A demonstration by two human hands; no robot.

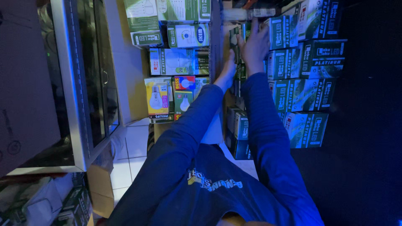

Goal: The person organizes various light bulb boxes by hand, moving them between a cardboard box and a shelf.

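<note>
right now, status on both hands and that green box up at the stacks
Left hand against the side of the small green box. Right hand gripping the box. Stacked green cartons crowd close on its right; yellow bulb box off left.

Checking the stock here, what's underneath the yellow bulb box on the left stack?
The yellow bulb box reaches down to pale floor tiles; whether it stands on them, the dimness hides. Green boxes sit above it.
</note>
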